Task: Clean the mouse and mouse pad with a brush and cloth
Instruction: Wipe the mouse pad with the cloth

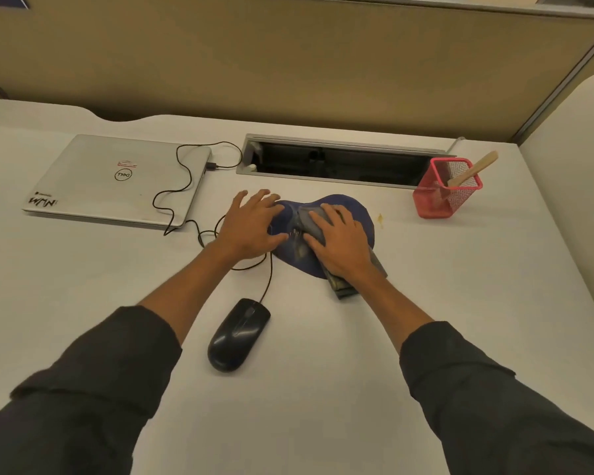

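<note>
A dark blue mouse pad (366, 217) lies on the white desk beyond my hands. My left hand (252, 224) presses flat on the pad's left edge, fingers spread. My right hand (338, 243) lies flat on a folded grey cloth (343, 286) spread over the pad's right half; the cloth's near end sticks out past my wrist. A black wired mouse (237, 334) sits off the pad, nearer to me, between my forearms. The wooden brush (474, 171) stands handle-up in a red mesh holder (439, 193) at the right.
A shut silver laptop (117, 180) lies at the back left with the mouse cable (182, 186) looping over it. A cable tray opening (340, 159) is cut into the desk behind the pad. A beige partition wall (288, 63) bounds the back.
</note>
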Demonstrator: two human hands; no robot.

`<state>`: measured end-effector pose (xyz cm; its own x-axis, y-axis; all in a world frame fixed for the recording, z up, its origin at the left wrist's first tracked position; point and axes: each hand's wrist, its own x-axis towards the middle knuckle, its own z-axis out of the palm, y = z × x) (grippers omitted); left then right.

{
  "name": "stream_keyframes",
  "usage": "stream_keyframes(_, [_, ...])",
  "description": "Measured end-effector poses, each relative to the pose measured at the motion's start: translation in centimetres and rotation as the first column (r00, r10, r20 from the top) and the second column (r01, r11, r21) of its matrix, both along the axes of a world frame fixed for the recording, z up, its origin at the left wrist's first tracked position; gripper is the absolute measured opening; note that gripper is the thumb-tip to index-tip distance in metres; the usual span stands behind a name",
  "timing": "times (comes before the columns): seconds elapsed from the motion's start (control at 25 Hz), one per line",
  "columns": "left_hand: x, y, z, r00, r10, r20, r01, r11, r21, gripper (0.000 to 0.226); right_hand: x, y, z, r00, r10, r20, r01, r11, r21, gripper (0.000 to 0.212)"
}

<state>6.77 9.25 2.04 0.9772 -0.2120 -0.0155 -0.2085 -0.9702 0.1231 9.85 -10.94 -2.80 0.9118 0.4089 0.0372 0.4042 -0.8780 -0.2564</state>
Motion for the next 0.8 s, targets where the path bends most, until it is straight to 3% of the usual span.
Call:
stream_keyframes(0.16, [2.5, 1.2, -0.6, 0.954, -0.069, -0.291, 0.106, 0.988, 0.114, 0.084, 2.0, 0.7, 0.2, 0.993, -0.051, 0.107, 0.046, 0.998, 0.047, 0.039])
stream_keyframes(0.36, [3.0, 1.1, -0.4, 0.939, -0.040, -0.342, 0.139, 0.952, 0.272, 0.091, 2.5, 3.6, 0.9, 0.995, 0.032, 0.092, -0.013, 0.979, -0.201, 0.036])
stream_keyframes(0.52, [3.2, 0.9, 0.2, 0.923, -0.038, -0.382, 0.174, 0.929, 0.328, 0.090, -1.0, 3.8, 1.6, 0.984, 0.138, 0.114, -0.104, 0.958, -0.267, 0.039])
stream_keyframes(0.68, [3.6, 1.0, 0.6, 0.904, -0.044, -0.425, 0.196, 0.926, 0.322, 0.073, -3.9, 2.2, 2.1, 0.942, 0.336, 0.008, -0.330, 0.927, -0.176, 0.037])
stream_keyframes(0.8, [3.4, 1.2, 0.5, 0.910, -0.053, -0.412, 0.198, 0.927, 0.320, 0.066, 1.2, 2.1, 3.6, 0.991, 0.128, -0.022, -0.129, 0.990, -0.059, 0.032])
